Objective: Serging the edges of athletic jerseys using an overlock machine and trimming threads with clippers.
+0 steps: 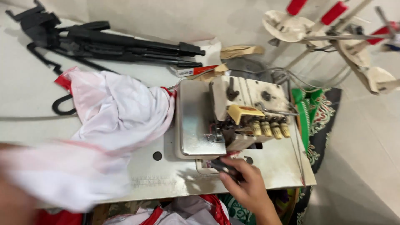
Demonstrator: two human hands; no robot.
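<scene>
A: What is the right hand (246, 183) doing?

B: It sits at the front edge of the serger (235, 114), fingers pinched on a small dark tool (225, 166), likely snips or tweezers; too blurred to say which. The tip lies just below the needle area, touching or nearly touching the machine's base.

A: And the left hand (12, 200)?

B: Only a blur at the lower left corner, under the white cloth (116, 112). I can't tell whether its fingers are spread or closed, or whether it grips the cloth at all.

A: How would you handle this well?

B: My judgement: keep the tool low and steady near the foot, approach from the front so the wrist stays off the steel plate (193, 121), and keep the cloth bunched to the left, clear of the needles.

A: Counts?

B: One serger, on one table (275, 166). Four cream knobs (271, 129) in a row on its front. One white cloth with red trim, heaped left of the plate and running toward the blurred hand. One black tripod (112, 43) lying folded at the far left. One thread stand (333, 37) at the upper right, with three red spools (333, 12) showing. One small box (191, 71) behind the machine.
</scene>
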